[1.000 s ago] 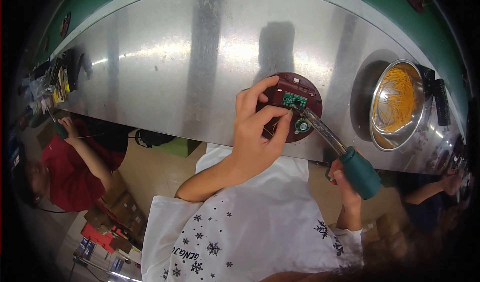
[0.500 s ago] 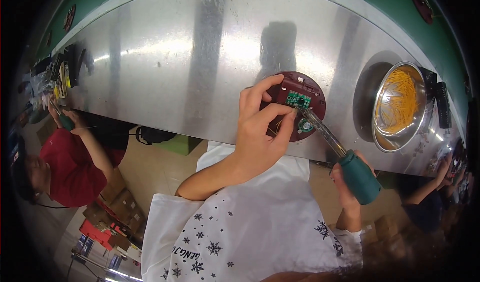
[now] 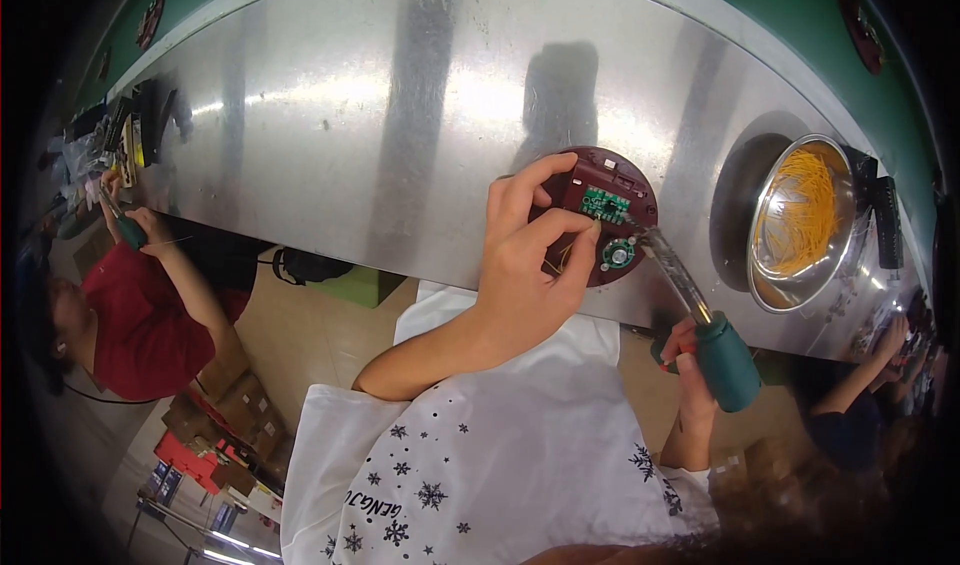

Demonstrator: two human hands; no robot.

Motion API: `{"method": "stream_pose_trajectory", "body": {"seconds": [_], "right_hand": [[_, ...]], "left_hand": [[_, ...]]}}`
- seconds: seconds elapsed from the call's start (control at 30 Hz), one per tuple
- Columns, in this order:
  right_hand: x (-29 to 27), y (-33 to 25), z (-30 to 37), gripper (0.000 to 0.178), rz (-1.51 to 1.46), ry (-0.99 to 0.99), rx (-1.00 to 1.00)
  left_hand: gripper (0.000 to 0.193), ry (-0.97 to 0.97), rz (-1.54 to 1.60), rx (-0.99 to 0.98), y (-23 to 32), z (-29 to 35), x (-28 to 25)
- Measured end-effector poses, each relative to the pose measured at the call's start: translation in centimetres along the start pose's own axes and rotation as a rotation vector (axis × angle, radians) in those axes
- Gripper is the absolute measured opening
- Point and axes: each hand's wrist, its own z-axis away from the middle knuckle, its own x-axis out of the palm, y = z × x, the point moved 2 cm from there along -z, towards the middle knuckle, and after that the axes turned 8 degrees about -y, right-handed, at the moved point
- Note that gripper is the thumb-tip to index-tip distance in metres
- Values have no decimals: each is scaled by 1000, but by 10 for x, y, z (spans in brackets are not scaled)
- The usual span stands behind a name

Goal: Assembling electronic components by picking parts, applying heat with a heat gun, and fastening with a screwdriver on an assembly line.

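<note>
A round dark red housing (image 3: 630, 170) lies near the bench's front edge, with a small green circuit board (image 3: 605, 205) and a round silver part (image 3: 619, 254) inside. My left hand (image 3: 530, 240) is closed in a pinch at the board's lower edge. A thin yellow wire (image 3: 564, 259) runs beneath its fingers, and its end at the fingertips is hard to make out. Another finger rests on the housing's rim. My right hand (image 3: 692, 375) grips the green handle of a soldering iron (image 3: 728, 365); the metal barrel slants up-left, its tip just right of the board.
A steel bowl (image 3: 768, 283) of yellow wires stands to the right on the metal bench (image 3: 320, 165), beside black parts (image 3: 887, 223). At the left, a person in red (image 3: 150, 315) holds a green-handled tool. Another person's arm (image 3: 865, 375) reaches in at the far right.
The soldering iron's tip has drawn back right, off the board, as my right hand shifted right. My left hand keeps its pinch; the view has shifted slightly.
</note>
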Motion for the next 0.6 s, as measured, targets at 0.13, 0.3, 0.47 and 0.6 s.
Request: {"method": "stream_pose_trajectory", "body": {"seconds": [0.13, 0.3, 0.47, 0.6], "right_hand": [[9, 6, -1, 25, -199, -53, 68], [10, 25, -3, 25, -294, -71, 3], [9, 29, -3, 24, -307, -37, -19], [10, 32, -2, 26, -270, -5, -59]], "left_hand": [[8, -4, 2, -9, 0, -1, 0], [8, -23, 3, -32, 1, -2, 0], [7, -54, -19, -53, 5, -2, -3], [7, -94, -76, -42, 8, -2, -4]]}}
